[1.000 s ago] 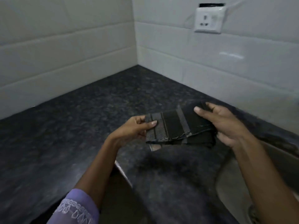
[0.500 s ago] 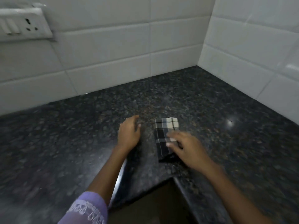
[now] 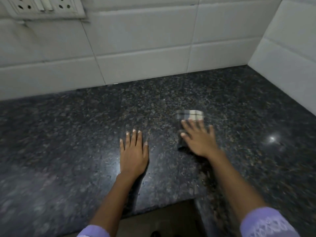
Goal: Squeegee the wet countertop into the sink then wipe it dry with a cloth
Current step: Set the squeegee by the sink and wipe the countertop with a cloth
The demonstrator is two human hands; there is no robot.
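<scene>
step: wipe-dry phase, my read. No squeegee and no sink in view, so I judge the squeegee pass is done.
right hand (image 3: 198, 139): fingers spread and nearly straight, palm pressing flat on the cloth (image 3: 189, 115). Pressing, not gripping; the hand is blurred, so I can't see the thumb well.
left hand (image 3: 133, 151): flat on the bare countertop (image 3: 68, 151), fingers straight and together, holding nothing. Looks like a brace.
cloth position: folded checked cloth at about 1 o'clock from my left hand, near but not touching it. Its light end pokes out past my fingertips at 12 o'clock; the rest is under my palm.
next move: keep the palm pressure even and sweep in overlapping passes toward the tile wall (image 3: 145, 48) at 12 o'clock and the corner at 2 o'clock. Refold if the cloth bunches.
wetness: can't tell. One glint at 3 o'clock from my right hand could be a lamp reflection.
counts: hands 2, cloths 1, socket plates (image 3: 44, 7) 1 (top left, 11 o'clock), purple sleeves (image 3: 266, 223) 2.
</scene>
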